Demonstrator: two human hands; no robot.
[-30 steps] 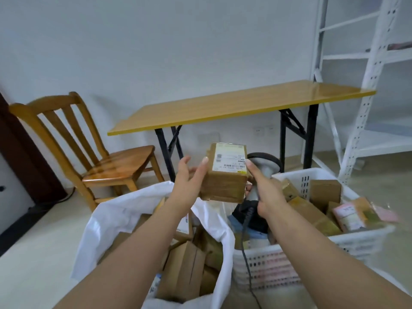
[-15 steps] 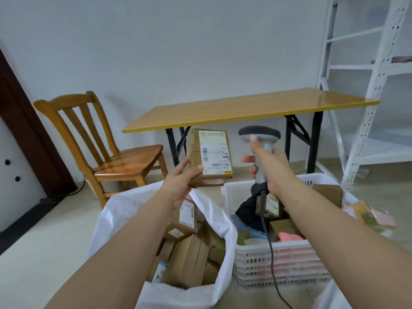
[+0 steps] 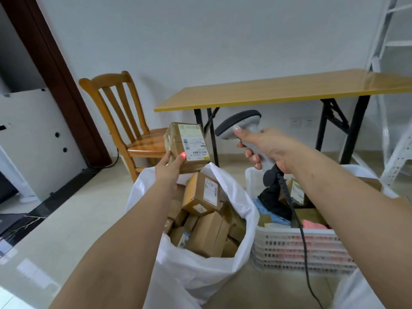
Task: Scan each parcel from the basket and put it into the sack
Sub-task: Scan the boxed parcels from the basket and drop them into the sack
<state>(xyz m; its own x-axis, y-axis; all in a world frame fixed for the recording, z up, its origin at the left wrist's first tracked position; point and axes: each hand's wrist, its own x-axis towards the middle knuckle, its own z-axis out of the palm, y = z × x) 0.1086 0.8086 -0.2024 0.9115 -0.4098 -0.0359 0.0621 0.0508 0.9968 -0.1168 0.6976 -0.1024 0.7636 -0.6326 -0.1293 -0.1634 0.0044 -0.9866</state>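
Above sack [image 3: 196, 270]: left hand [image 3: 169, 169] grips parcel [image 3: 186, 150]; right hand [image 3: 265, 148] grips scanner [image 3: 240, 127] just beside it

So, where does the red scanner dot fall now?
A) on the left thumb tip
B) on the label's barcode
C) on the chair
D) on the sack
A: the red dot glows on the tip of the left hand's thumb, just left of the label on the held parcel.
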